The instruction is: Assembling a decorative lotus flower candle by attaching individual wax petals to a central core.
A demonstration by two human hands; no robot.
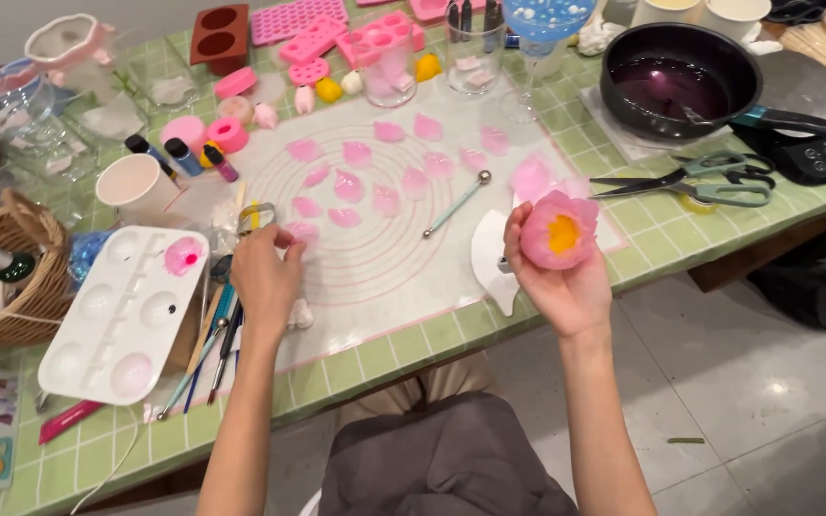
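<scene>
A: What is held in the right hand (566,282)?

B: A pink flower (558,229) with a yellow centre is held up off the bench (662,239). The fingers are curled around its base, so it is cupped from below and behind, just beside the right edge of the white mat (384,258).

A: And the left hand (265,277)?

B: It is lowered onto the left part of the mat. Its fingertips are pinched together on a pale pink petal (300,232); how firmly the petal is gripped cannot be told.

A: What is laid out on the mat?

B: More pink petals (348,184) are spread in loose rows across its upper half. A ball-tipped metal tool (458,203) is laid near the middle, and a white scraper (489,258) lies just beside the right hand.

A: What is seen elsewhere?

B: A white palette (121,315) with a pink blot is set to the left of the left hand, brushes (212,334) beside it. Scissors (709,180) and a dark pan (681,81) of purple liquid are placed at the right, and pink moulds (336,33) at the far edge.
</scene>
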